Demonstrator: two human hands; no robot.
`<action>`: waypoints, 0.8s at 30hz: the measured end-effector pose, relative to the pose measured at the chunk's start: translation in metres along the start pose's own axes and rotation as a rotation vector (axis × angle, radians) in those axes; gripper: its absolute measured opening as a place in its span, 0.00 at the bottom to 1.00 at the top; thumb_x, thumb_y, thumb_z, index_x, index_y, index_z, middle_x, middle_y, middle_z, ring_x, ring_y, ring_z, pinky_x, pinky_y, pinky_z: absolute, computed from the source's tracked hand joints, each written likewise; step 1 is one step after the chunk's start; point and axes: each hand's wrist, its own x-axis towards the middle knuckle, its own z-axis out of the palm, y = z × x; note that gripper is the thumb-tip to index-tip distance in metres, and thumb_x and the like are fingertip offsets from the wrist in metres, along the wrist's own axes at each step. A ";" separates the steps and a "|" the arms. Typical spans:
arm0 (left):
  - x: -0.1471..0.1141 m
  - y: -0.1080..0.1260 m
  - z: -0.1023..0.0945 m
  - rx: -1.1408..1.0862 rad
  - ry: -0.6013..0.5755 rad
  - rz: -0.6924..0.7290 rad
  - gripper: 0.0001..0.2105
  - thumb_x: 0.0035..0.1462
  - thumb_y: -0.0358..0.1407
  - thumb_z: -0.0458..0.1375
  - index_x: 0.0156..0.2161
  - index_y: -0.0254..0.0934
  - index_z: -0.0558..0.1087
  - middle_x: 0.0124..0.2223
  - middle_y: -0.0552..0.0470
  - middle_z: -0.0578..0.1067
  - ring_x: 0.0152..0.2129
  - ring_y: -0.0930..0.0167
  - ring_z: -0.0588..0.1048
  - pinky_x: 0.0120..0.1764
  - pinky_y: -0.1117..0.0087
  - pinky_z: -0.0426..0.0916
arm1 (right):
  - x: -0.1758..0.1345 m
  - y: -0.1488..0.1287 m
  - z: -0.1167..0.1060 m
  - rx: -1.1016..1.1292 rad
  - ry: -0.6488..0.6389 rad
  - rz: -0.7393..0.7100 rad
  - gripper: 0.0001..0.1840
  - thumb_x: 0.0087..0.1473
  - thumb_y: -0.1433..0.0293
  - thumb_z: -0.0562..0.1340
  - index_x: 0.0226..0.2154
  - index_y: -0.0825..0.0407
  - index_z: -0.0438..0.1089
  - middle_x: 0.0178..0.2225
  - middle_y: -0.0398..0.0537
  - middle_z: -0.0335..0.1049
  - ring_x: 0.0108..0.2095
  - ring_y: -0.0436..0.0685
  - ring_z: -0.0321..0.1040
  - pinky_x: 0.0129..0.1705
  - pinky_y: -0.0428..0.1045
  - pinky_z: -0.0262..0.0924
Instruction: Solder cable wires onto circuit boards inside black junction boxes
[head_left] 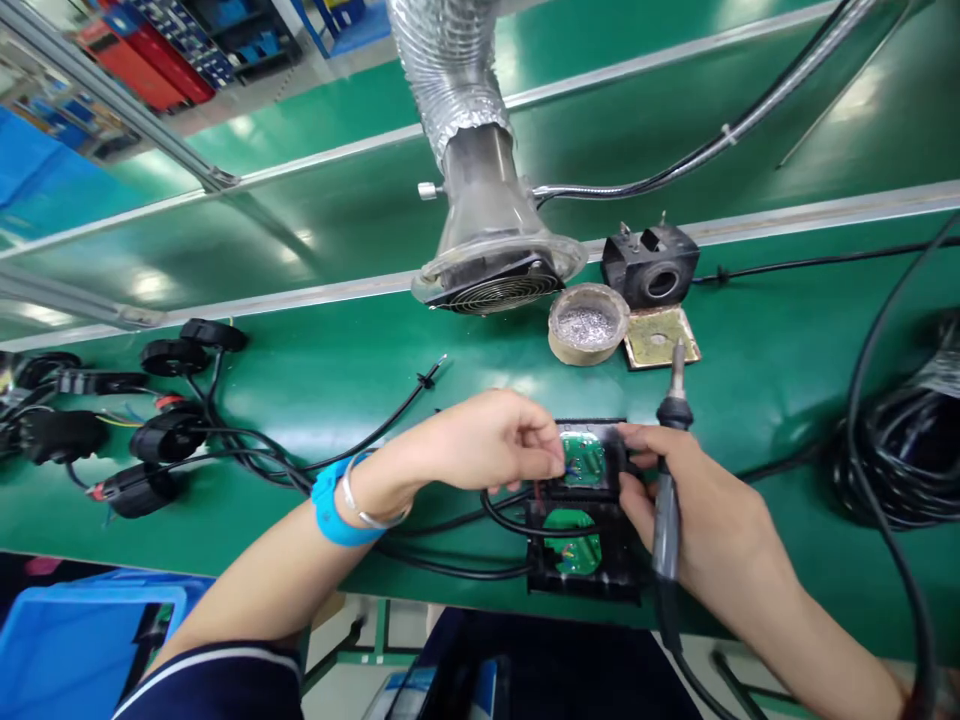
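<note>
Circuit board (pixel 589 457) in the farther black housing (pixel 585 492) is being worked on with both hands; it lies on the bench (pixel 360 350), just beyond a nearer board (pixel 574 541) in a similar housing. Across that nearer board a black cable (pixel 555 531) is looped; if it were snagged by a wrist, both housings could be dragged askew and their thin wires strained.

At the farther board's left edge, the fingertips of the left hand (pixel 487 440) are brought together; whether a wire is pinched in that grip cannot be told. By the right hand (pixel 712 510) a soldering iron (pixel 665 520) is gripped, while its thumb and forefinger are set at the housing's right side. Should the iron be hot, cable or skin could be scorched by a careless swing, since its handle is only partly controlled while those fingers are shared with the housing.

Beyond, the tip is pointed towards a sponge (pixel 660 337); beside it a round pot (pixel 585 353) could be tipped if knocked. Farther still, an extractor hood (pixel 487 210) is hung.
</note>
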 end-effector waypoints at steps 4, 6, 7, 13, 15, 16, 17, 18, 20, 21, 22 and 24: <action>0.019 -0.003 0.014 0.323 0.271 0.217 0.05 0.57 0.31 0.55 0.34 0.34 0.74 0.30 0.54 0.75 0.28 0.74 0.74 0.29 0.75 0.64 | 0.000 -0.001 0.002 0.069 -0.023 -0.017 0.14 0.55 0.72 0.58 0.46 0.51 0.62 0.43 0.48 0.72 0.29 0.50 0.71 0.30 0.46 0.68; 0.029 -0.007 0.023 0.598 0.405 0.250 0.07 0.57 0.30 0.54 0.34 0.35 0.75 0.35 0.53 0.76 0.32 0.71 0.74 0.30 0.72 0.63 | 0.000 -0.001 0.004 0.086 -0.016 -0.012 0.13 0.55 0.72 0.59 0.45 0.51 0.62 0.47 0.49 0.71 0.29 0.49 0.72 0.31 0.46 0.69; 0.031 -0.010 0.026 0.700 0.440 0.245 0.07 0.58 0.31 0.54 0.35 0.36 0.75 0.36 0.53 0.76 0.32 0.70 0.74 0.29 0.71 0.62 | 0.000 -0.001 0.005 0.092 -0.002 -0.010 0.13 0.55 0.72 0.59 0.45 0.51 0.62 0.48 0.49 0.71 0.30 0.49 0.72 0.31 0.46 0.69; 0.030 -0.019 0.027 0.930 0.425 0.322 0.09 0.61 0.32 0.51 0.37 0.37 0.75 0.34 0.54 0.74 0.31 0.70 0.72 0.27 0.70 0.59 | -0.004 0.003 0.008 0.116 0.049 -0.011 0.16 0.53 0.72 0.62 0.45 0.51 0.62 0.49 0.48 0.71 0.32 0.49 0.73 0.35 0.45 0.71; 0.029 -0.018 0.025 0.963 0.420 0.349 0.09 0.61 0.31 0.51 0.36 0.37 0.74 0.33 0.54 0.72 0.29 0.71 0.71 0.27 0.69 0.58 | -0.003 0.004 0.008 0.113 0.062 -0.018 0.17 0.53 0.73 0.63 0.46 0.51 0.62 0.50 0.47 0.70 0.33 0.49 0.73 0.37 0.45 0.71; 0.029 -0.018 0.025 0.974 0.426 0.360 0.08 0.61 0.30 0.51 0.36 0.37 0.74 0.33 0.55 0.72 0.29 0.71 0.70 0.26 0.69 0.58 | -0.002 0.004 0.008 0.109 0.069 -0.025 0.18 0.53 0.73 0.63 0.47 0.52 0.62 0.50 0.47 0.70 0.33 0.49 0.74 0.38 0.44 0.71; 0.030 -0.018 0.025 0.981 0.438 0.370 0.08 0.60 0.29 0.51 0.35 0.37 0.73 0.32 0.55 0.71 0.28 0.71 0.70 0.27 0.69 0.58 | -0.002 0.005 0.008 0.103 0.079 -0.034 0.18 0.53 0.73 0.63 0.47 0.52 0.62 0.50 0.47 0.70 0.34 0.49 0.74 0.39 0.44 0.71; 0.030 -0.018 0.025 0.985 0.455 0.382 0.08 0.60 0.28 0.51 0.35 0.37 0.73 0.32 0.54 0.71 0.28 0.71 0.69 0.27 0.69 0.58 | -0.001 0.005 0.009 0.096 0.091 -0.044 0.19 0.53 0.73 0.63 0.48 0.53 0.62 0.49 0.47 0.71 0.34 0.48 0.74 0.40 0.44 0.71; 0.032 -0.020 0.026 0.995 0.481 0.405 0.08 0.59 0.27 0.51 0.35 0.37 0.72 0.31 0.54 0.70 0.27 0.72 0.68 0.28 0.69 0.58 | 0.001 0.004 0.009 0.082 0.113 -0.057 0.20 0.53 0.73 0.63 0.49 0.54 0.62 0.48 0.48 0.72 0.35 0.48 0.74 0.41 0.43 0.71; 0.033 -0.021 0.026 1.001 0.494 0.410 0.08 0.58 0.27 0.51 0.35 0.37 0.72 0.30 0.54 0.69 0.27 0.72 0.68 0.28 0.69 0.58 | 0.002 0.004 0.008 0.076 0.122 -0.062 0.21 0.53 0.73 0.64 0.50 0.55 0.63 0.47 0.48 0.72 0.35 0.48 0.74 0.42 0.42 0.70; 0.033 -0.021 0.027 1.007 0.505 0.406 0.08 0.58 0.27 0.51 0.35 0.37 0.72 0.30 0.53 0.69 0.27 0.71 0.67 0.28 0.69 0.57 | 0.002 0.003 0.008 0.072 0.127 -0.066 0.21 0.53 0.73 0.64 0.50 0.55 0.63 0.46 0.48 0.72 0.36 0.48 0.74 0.43 0.42 0.70; 0.034 -0.023 0.027 1.015 0.526 0.376 0.08 0.57 0.26 0.51 0.35 0.37 0.73 0.31 0.53 0.69 0.27 0.71 0.67 0.27 0.69 0.56 | 0.002 0.002 0.004 0.056 0.144 -0.077 0.20 0.54 0.74 0.63 0.50 0.56 0.64 0.46 0.49 0.73 0.37 0.49 0.74 0.44 0.42 0.70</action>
